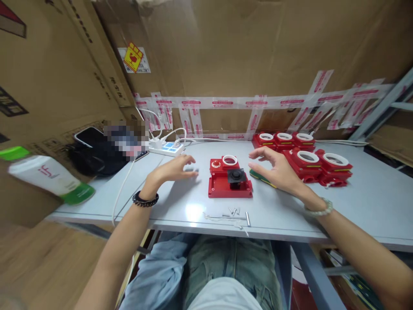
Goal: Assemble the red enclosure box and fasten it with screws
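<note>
A red plastic housing [217, 189] lies on the table between my hands, with a white ring [230, 160] at its back and a black square part [236, 175] on its right side. My left hand [177, 168] hovers left of the housing, fingers apart and holding nothing. To the right, my right hand [272, 168] is held with thumb and fingers spread, apart from the housing. Partly beneath that hand is a green and yellow handle [260, 176]. Several small screws [234, 211] and a thin metal T-shaped tool [248, 218] lie near the table's front edge.
Several red housings with white rings [308, 158] stand at the back right. A white power strip [167, 148] with cables sits at the back left, near a black bag [97, 157] and a white bottle [51, 176]. A cardboard wall [226, 56] closes off the back.
</note>
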Demonstrator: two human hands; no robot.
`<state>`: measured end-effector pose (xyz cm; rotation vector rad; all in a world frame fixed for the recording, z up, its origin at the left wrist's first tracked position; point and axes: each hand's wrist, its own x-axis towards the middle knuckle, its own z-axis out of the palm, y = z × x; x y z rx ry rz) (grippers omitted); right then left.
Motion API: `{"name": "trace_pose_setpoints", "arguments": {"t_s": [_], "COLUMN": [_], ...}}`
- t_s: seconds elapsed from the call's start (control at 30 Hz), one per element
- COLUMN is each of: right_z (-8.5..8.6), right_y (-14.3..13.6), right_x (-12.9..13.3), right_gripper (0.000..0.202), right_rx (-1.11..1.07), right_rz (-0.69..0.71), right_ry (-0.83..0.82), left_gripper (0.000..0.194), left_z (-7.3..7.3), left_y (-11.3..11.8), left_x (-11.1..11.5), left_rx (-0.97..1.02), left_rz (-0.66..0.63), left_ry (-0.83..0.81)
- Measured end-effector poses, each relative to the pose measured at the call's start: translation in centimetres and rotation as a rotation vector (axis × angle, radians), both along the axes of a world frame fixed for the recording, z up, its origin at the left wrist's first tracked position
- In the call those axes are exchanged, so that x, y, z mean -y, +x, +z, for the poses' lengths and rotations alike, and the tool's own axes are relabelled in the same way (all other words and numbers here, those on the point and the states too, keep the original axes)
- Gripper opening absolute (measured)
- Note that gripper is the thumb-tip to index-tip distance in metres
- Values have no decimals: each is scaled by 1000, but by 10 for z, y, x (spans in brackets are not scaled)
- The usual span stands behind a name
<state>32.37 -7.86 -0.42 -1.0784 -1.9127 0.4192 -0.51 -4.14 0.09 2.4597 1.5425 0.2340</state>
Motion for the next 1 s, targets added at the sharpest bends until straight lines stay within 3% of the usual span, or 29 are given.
{"name": "trace_pose_setpoints", "arguments": {"t_s": [0.1, 0.2, 0.33, 0.43, 0.57, 0.7, 0.83, 1.0], "right_z": [-1, -3, -5, -4, -5, -5, -4, -2], "right_y": [-1, -1, 1, 3, 3, 1, 0, 1], "right_x": [-1, -1, -2, -2, -2, -3, -3, -3], "right_gripper": [29, 28, 27, 27, 28, 28, 29, 30], "right_rx": [13, 31, 60, 74, 78, 63, 52, 41], "right_rz": [-5, -8, -6, 1, -3, 9, -1, -13], "right_ry": [-7, 0, 4, 3, 15, 15, 7, 13], "left_gripper": [65, 59, 48, 52, 46, 35, 30, 30], "left_z": [-17, -24, -22, -20, -13, 5, 20, 18], "left_y": [-19, -27, -27, -26, -19, 6, 48, 92], "left_x": [-8, -12, -11, -9, -5, 4, 10, 9], "left_rx": [-132, -154, -123, -44, 144, 340, 459, 519], "left_rz": [140, 185, 162, 147, -11, -258, -461, -513], "left_ry": [-93, -91, -69, -31, 81, 155, 176, 96]}}
